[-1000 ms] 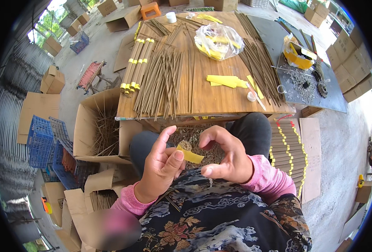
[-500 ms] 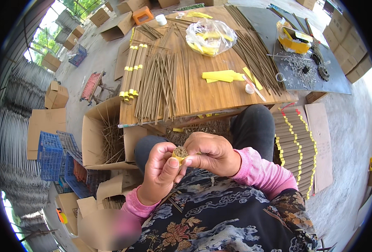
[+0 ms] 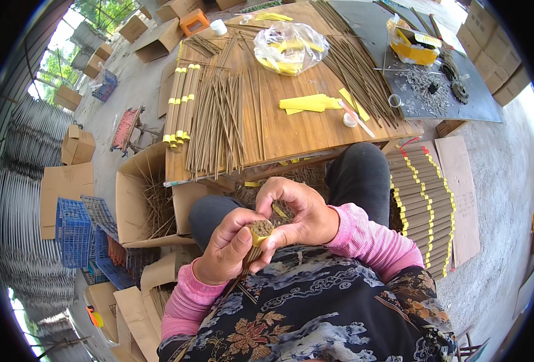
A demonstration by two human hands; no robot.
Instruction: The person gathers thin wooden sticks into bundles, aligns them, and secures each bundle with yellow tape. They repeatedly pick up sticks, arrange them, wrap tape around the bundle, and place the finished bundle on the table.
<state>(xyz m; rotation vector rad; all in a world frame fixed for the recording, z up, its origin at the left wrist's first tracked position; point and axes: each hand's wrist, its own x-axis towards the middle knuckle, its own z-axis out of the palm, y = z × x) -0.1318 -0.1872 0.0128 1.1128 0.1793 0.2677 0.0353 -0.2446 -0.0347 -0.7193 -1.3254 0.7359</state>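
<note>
In front of my lap, a bundle of brown incense sticks point(image 3: 262, 227) points its packed round end upward. A yellow paper band point(image 3: 258, 239) wraps the bundle just below that end. My left hand point(image 3: 226, 246) is closed around the bundle, thumb along its side. From the right, my right hand point(image 3: 303, 212) reaches the band, with curled fingers and its thumb pressed against the paper. The lower part of the bundle is mostly hidden behind my hands.
Loose sticks point(image 3: 217, 120), banded bundles point(image 3: 181, 102), yellow paper strips point(image 3: 306, 103) and a small white cup point(image 3: 350, 119) lie on the wooden table point(image 3: 267, 145). A cardboard box point(image 3: 135, 208) stands left; finished bundles point(image 3: 416, 205) are stacked right.
My right hand's fingers have lifted and arched away from the bundle, while its thumb stays at the band. The yellow paper now lies closer around the sticks. The view has shifted slightly.
</note>
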